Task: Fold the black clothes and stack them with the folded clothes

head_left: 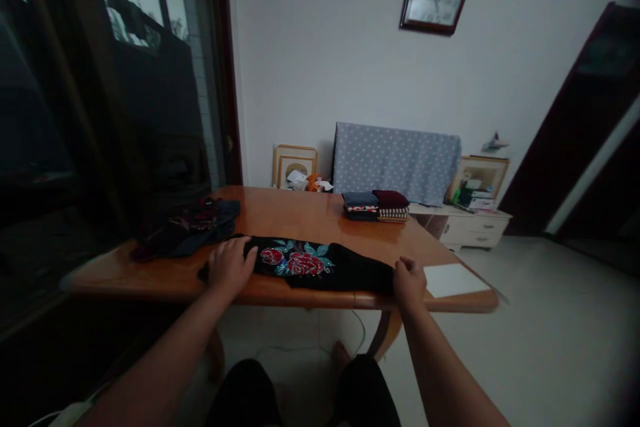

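Observation:
A black garment point(350, 268) with red roses and teal leaves lies stretched in a long strip along the table's near edge. My left hand point(231, 267) rests on its left end, fingers spread and pressing down. At the right end, my right hand point(410, 280) has its fingers closed on the dark cloth. The flower design faces up between my two hands.
On the wooden table point(280, 207), a pile of dark clothes point(200, 223) lies at the left. Folded clothes point(375, 205) stand in two stacks toward the back. A white sheet point(455, 279) lies right of my right hand.

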{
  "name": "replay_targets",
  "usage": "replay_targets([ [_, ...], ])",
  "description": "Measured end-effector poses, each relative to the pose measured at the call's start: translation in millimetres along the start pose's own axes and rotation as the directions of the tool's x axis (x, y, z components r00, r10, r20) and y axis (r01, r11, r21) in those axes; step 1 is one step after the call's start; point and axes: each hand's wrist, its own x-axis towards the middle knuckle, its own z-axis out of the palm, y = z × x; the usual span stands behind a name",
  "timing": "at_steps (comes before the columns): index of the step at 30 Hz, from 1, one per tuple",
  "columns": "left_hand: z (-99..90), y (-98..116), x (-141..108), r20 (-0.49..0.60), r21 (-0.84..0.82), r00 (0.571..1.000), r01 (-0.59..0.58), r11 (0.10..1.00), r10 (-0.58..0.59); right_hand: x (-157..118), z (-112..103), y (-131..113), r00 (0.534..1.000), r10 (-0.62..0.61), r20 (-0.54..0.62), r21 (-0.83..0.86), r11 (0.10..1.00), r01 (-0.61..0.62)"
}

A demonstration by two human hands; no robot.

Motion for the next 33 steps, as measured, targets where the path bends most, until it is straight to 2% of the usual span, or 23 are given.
replay_targets([
  [3,-0.1,24,-13,0.097,-0.135,0.975,-0.185,0.973,0.199,-29,9,-11,0.991,-0.046,0.123,-0.073,0.996,0.056],
  [5,6.5,32,-23,0.175,-0.2,0.949,-0.225,0.953,0.261,-44,12,-20,0.966,-0.093,0.243,-0.115,0.986,0.124],
  [8,20.7,31,-35,0.23,-0.239,0.938,-0.202,0.95,0.258,-60,10,-29,0.899,-0.153,0.411,-0.138,0.964,0.227],
  [12,31.7,26,-40,0.202,-0.239,0.952,-0.181,0.954,0.231,-67,6,-31,0.84,-0.211,0.501,-0.2,0.915,0.349],
  [15,26.5,29,-32,0.22,-0.18,0.956,-0.158,0.971,0.197,-66,6,-33,0.816,-0.204,0.541,-0.263,0.881,0.394],
  [18,10.6,39,-15,0.219,-0.124,0.961,-0.142,0.982,0.167,-65,6,-38,0.815,-0.17,0.554,-0.297,0.874,0.384],
  [21,-10.9,52,9,0.157,-0.147,0.979,-0.105,0.984,0.128,-67,6,-45,0.818,-0.141,0.557,-0.308,0.88,0.361],
  [24,-31.2,65,33,0.023,-0.216,0.994,-0.099,0.971,0.107,-68,6,-51,0.822,-0.134,0.554,-0.342,0.863,0.371],
  [27,-47.7,76,52,-0.131,-0.31,0.985,-0.147,0.939,0.111,-64,10,-55,0.832,-0.135,0.538,-0.394,0.832,0.39],
  [29,-57.8,80,61,-0.213,-0.36,0.968,-0.204,0.91,0.133,-56,13,-59,0.856,-0.152,0.494,-0.384,0.845,0.371],
  [31,-68.2,81,68,-0.275,-0.389,0.951,-0.246,0.888,0.143,-45,13,-66,0.89,-0.196,0.411,-0.293,0.896,0.333],
  [33,-78.9,80,73,-0.333,-0.401,0.933,-0.267,0.876,0.132,-35,10,-78,0.915,-0.23,0.331,-0.097,0.956,0.276],
])
